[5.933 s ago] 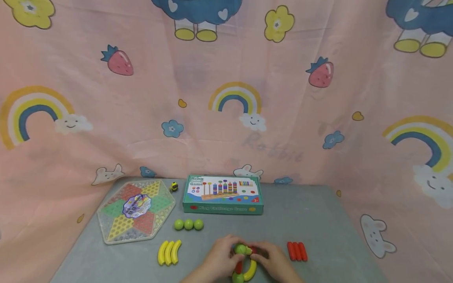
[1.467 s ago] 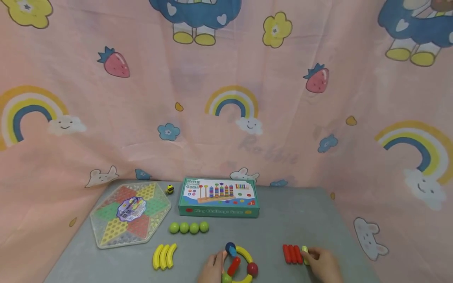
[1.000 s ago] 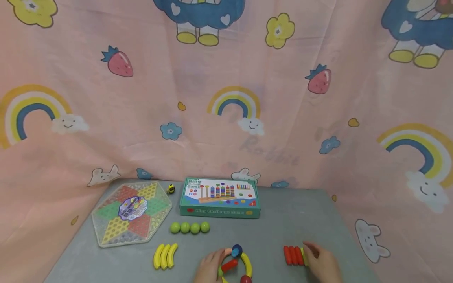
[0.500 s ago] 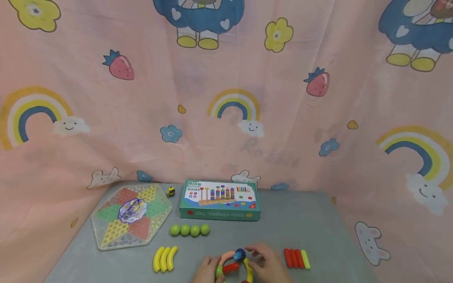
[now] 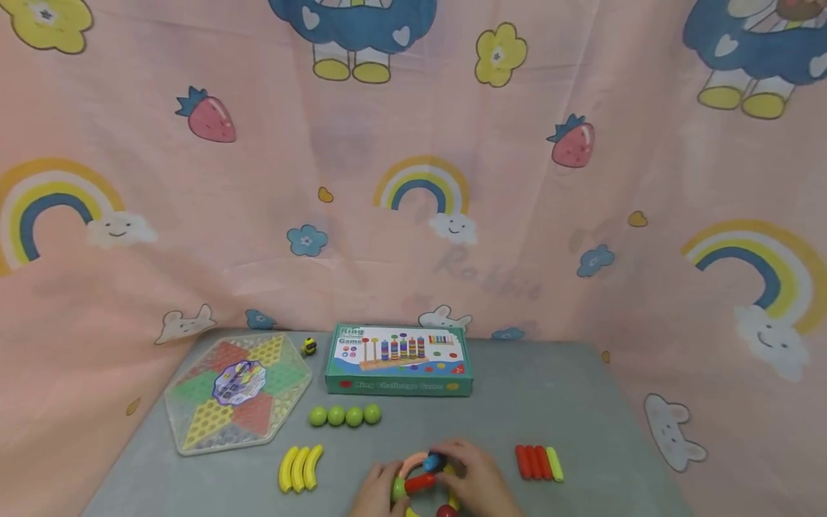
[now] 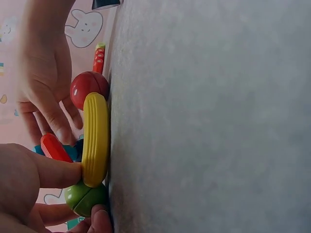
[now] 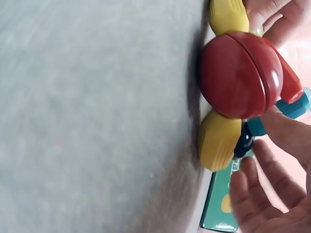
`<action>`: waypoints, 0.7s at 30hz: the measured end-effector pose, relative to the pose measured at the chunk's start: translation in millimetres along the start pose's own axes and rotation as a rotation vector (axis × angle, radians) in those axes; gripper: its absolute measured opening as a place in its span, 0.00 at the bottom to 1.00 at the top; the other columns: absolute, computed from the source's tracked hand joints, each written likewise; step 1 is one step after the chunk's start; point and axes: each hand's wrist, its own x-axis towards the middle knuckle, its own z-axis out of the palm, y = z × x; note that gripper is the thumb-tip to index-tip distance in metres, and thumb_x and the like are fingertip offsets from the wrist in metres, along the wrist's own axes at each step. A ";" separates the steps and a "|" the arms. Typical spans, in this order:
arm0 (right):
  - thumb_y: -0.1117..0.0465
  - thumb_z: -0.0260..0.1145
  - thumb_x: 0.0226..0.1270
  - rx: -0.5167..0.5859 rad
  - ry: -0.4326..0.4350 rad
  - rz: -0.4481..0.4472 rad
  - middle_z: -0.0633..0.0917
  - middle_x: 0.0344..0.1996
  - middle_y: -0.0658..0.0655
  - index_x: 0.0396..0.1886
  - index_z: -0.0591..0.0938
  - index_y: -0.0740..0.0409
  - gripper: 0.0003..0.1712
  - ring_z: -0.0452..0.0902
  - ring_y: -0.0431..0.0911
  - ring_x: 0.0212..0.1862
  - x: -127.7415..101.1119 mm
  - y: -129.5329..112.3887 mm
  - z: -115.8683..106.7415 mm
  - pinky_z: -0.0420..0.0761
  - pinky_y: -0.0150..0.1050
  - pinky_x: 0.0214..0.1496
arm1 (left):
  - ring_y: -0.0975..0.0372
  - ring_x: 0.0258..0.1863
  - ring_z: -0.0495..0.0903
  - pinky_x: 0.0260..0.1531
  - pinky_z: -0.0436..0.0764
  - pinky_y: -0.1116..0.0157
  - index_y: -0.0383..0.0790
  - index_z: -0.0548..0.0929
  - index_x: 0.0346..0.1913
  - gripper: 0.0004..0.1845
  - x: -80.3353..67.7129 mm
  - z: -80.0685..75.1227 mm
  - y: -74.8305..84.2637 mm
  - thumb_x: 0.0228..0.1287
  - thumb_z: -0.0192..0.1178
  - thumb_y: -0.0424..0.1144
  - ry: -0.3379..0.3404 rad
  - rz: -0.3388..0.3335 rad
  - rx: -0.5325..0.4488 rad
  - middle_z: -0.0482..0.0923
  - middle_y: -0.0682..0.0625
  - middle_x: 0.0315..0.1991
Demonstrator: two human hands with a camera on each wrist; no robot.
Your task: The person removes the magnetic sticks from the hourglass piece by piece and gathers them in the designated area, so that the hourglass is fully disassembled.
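Observation:
A ring of magnetic balls and rods lies at the table's front edge. My left hand [image 5: 377,494] holds it by the green ball [image 6: 86,199], pressing the yellow curved rod [image 6: 95,138] with a finger. My right hand [image 5: 479,485] pinches the dark blue ball [image 5: 441,459] at the ring's far side, its thumb by the light blue rod [image 5: 431,464]. A peach curved rod [image 5: 413,463] links green and blue balls. The red rod [image 5: 421,482] slants up from the green ball into the ring. A red ball [image 7: 240,75] sits between two yellow curved rods on the near right.
Several red rods and one yellow-green rod [image 5: 554,464] lie in a row at right. Several green balls [image 5: 344,416] and yellow curved rods [image 5: 300,469] are lined up at left. Behind stand the Ring Challenge Game box [image 5: 399,361], a star-patterned board [image 5: 237,393] and a small bee toy [image 5: 309,346].
My right hand has let go of the yellow-green rod beside the red rods and come back to the ring. The ring has turned in my left hand. A green ball has joined the row.

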 end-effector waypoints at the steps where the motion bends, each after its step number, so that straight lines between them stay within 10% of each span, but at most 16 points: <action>1: 0.60 0.76 0.60 -0.004 -0.004 -0.005 0.85 0.47 0.46 0.53 0.88 0.48 0.20 0.80 0.48 0.50 0.8 0.3 0.8 0.84 0.52 0.52 | 0.51 0.43 0.75 0.47 0.78 0.46 0.29 0.75 0.64 0.27 -0.4 -0.3 -0.4 0.65 0.66 0.37 0.000 0.001 0.003 0.73 0.43 0.47; 21: 0.51 0.71 0.68 0.269 0.044 0.125 0.86 0.44 0.55 0.53 0.82 0.64 0.23 0.85 0.47 0.45 -7.0 5.9 -1.9 0.87 0.40 0.45 | 0.48 0.46 0.75 0.53 0.76 0.41 0.30 0.76 0.63 0.26 -1.7 1.0 5.9 0.65 0.66 0.37 0.014 -0.034 -0.009 0.73 0.41 0.49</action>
